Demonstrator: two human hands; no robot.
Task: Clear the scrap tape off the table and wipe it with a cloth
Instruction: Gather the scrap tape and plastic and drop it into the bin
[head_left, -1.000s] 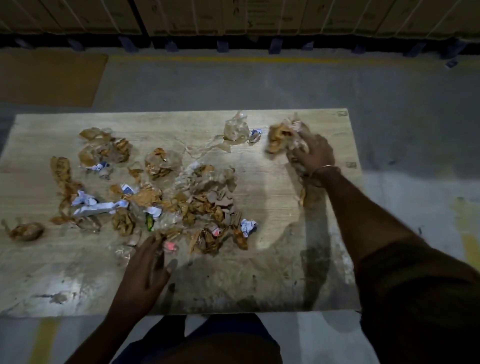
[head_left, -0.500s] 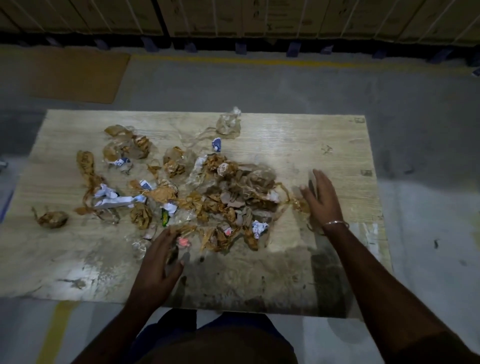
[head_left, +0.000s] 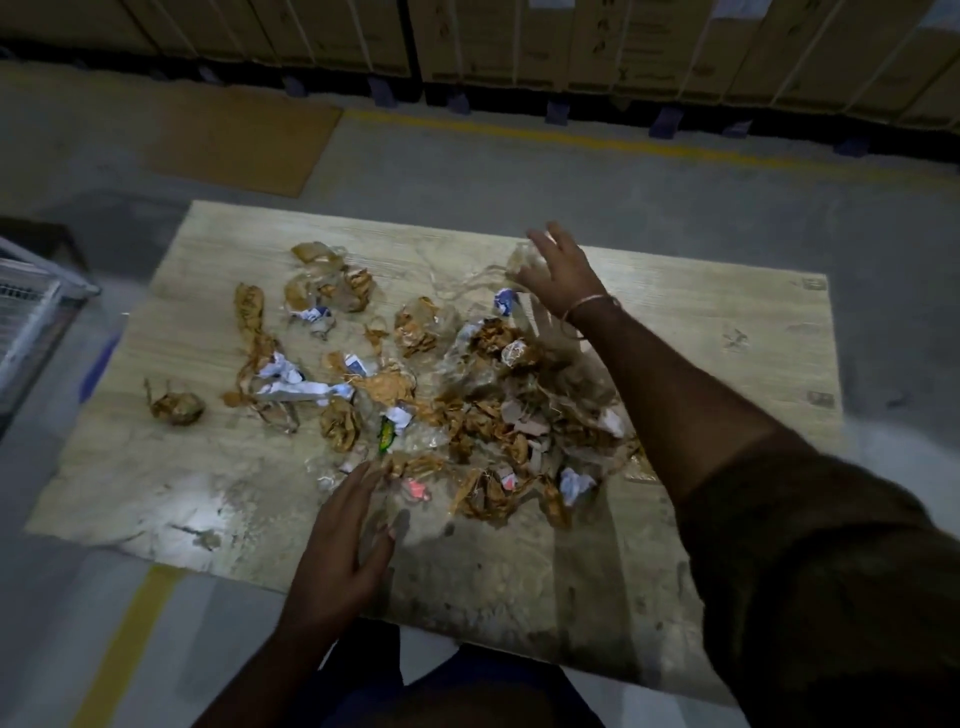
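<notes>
Scrap tape (head_left: 467, 410) lies heaped mid-desk (head_left: 727, 332), stragglers left. Right hand (head_left: 558, 270), fingers spread, touches a clear wad (head_left: 522, 260); left hand (head_left: 348, 545) rests flat, gripping nothing. Sweeping outliers inward before lifting is advisable.

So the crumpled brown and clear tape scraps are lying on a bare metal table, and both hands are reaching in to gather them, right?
Not quite: the head view shows a pale wood-grain table, not metal. The crumpled brown and clear tape scraps do lie on it, and the left hand and right hand both reach in.

Scrap tape (head_left: 467, 405) heaped mid-table (head_left: 727, 364), one wad (head_left: 176, 408) apart at left
</notes>
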